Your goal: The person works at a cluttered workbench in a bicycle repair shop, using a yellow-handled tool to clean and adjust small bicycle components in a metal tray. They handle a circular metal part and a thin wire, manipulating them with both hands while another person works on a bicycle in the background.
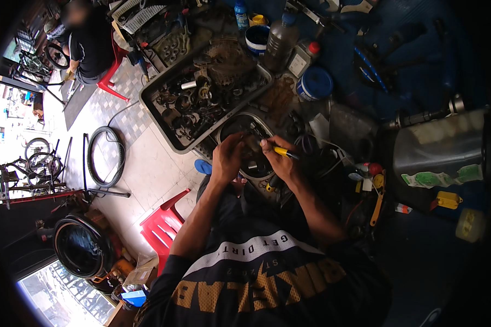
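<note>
Both hands work over a round dark basin (263,177) with a pale rim and dark parts inside. My right hand (282,165) is closed around a yellow-and-black handled tool (285,152), likely a screwdriver; its working end is hard to see. Opposite it, my left hand (227,159) has its fingers bent together at a dark part between the hands, too dim to name. Just beyond lies a grey rectangular tray (174,145) heaped with greasy metal bike parts. Below my right wrist is another yellow-and-black handle (271,184).
Behind the basin stand a blue-lidded tub (315,83), a dark bottle (281,41) and a red-capped container (301,57). A metal cylinder (439,144) lies at right. Leftward are a red chair (163,223), a tyre (105,158) and a seated person (90,52).
</note>
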Demonstrator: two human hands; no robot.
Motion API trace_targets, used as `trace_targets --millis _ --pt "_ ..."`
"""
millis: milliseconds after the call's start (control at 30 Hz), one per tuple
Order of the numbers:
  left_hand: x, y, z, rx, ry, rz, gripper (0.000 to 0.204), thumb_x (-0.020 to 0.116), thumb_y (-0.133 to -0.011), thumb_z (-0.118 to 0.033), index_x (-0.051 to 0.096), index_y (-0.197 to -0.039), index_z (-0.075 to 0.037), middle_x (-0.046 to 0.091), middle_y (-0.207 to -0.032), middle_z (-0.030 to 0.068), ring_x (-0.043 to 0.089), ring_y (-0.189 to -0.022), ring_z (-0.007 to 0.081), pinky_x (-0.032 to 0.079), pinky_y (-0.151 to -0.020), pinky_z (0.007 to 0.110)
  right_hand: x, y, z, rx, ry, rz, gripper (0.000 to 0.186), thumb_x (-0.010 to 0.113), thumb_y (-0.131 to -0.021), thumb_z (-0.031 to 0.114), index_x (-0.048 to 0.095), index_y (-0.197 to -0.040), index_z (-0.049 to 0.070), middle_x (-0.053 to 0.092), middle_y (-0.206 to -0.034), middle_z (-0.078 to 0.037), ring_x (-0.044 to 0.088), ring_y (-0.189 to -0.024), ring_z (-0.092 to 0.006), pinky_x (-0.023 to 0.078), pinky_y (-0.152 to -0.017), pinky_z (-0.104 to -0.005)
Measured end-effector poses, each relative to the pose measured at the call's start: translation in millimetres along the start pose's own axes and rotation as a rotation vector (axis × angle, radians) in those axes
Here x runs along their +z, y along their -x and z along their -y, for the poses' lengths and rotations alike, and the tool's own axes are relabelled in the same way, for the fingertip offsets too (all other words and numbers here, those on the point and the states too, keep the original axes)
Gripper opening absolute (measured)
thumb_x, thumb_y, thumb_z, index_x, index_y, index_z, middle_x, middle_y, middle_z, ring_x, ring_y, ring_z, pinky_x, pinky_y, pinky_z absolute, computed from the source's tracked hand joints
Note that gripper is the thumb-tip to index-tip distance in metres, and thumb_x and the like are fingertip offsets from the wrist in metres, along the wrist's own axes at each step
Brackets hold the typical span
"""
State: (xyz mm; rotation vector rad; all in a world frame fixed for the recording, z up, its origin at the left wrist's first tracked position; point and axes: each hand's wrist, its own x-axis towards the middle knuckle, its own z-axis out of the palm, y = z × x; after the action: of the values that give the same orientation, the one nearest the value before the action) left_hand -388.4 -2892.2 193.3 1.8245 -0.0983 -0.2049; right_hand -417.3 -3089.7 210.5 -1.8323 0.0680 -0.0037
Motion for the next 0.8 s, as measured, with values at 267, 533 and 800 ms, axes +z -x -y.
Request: trace_targets --millis 267,533,800 --pt "4 -8 12 -0.128 0.135 -0.001 0.029 0.064 -0.105 -0.007 0.065 -0.132 0.004 0.077 -0.114 0.0119 0.073 -0.092 0.0151 0.064 -0.081 0.031 -2 -4 -11 0.135 -0.01 0.023 0.036 0.071 -0.104 0.035 0.067 -0.095 0.0 0.061 -0.069 -0.006 0.058 -0.066 -0.0118 0.048 -0.061 -0.0319" --pt "-6 -8 15 -0.204 0.181 -0.023 0.031 0.078 -0.1 -0.028 0.075 -0.107 0.003 0.074 -0.098 0.0081 0.071 -0.078 0.0151 0.058 -0.071 0.03 -24 15 -16 -0.071 0.38 0.065 0.026 0.076 -0.097 0.03 0.072 -0.096 0.004 0.073 -0.085 -0.017 0.074 -0.078 -0.0343 0.054 -0.066 -0.0418" --pt "27 1 16 0.298 -0.753 0.282 0.028 0.072 -0.085 -0.008 0.077 -0.112 -0.011 0.061 -0.128 0.0144 0.059 -0.122 0.036 0.06 -0.089 0.046 -42 15 -9 -0.118 0.328 -0.016 0.021 0.076 -0.098 0.025 0.074 -0.1 0.004 0.072 -0.079 -0.012 0.072 -0.071 -0.0219 0.052 -0.062 -0.0346"
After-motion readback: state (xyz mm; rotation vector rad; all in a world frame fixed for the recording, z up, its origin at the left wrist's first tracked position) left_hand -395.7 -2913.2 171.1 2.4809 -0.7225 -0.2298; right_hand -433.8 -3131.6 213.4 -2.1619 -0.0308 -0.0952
